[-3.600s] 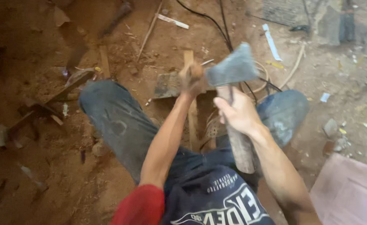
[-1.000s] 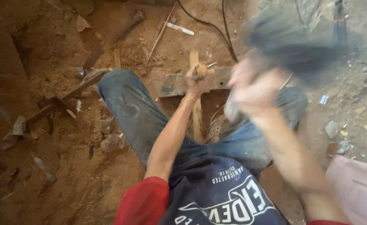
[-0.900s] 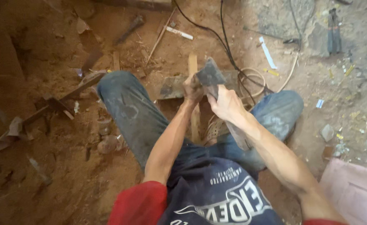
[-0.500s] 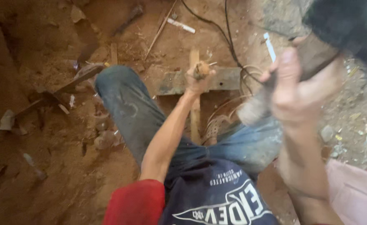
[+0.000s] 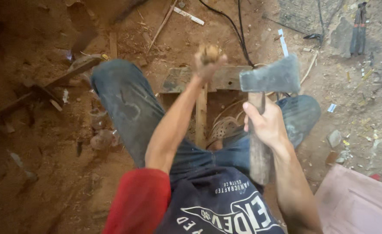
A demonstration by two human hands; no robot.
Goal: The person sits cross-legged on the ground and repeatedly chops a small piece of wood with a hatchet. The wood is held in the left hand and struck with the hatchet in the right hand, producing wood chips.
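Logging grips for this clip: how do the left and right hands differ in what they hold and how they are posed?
The left hand is fisted around the top of an upright wooden stake, arm stretched forward. The right hand grips the wooden handle of a hatchet, held nearer the body, its metal head up. Both are bare and closed on wood.

Left hand (image 5: 208,60) blurred, so I can't read its grip; stick (image 5: 201,117) top hidden in it; pink board (image 5: 360,206) cut off.
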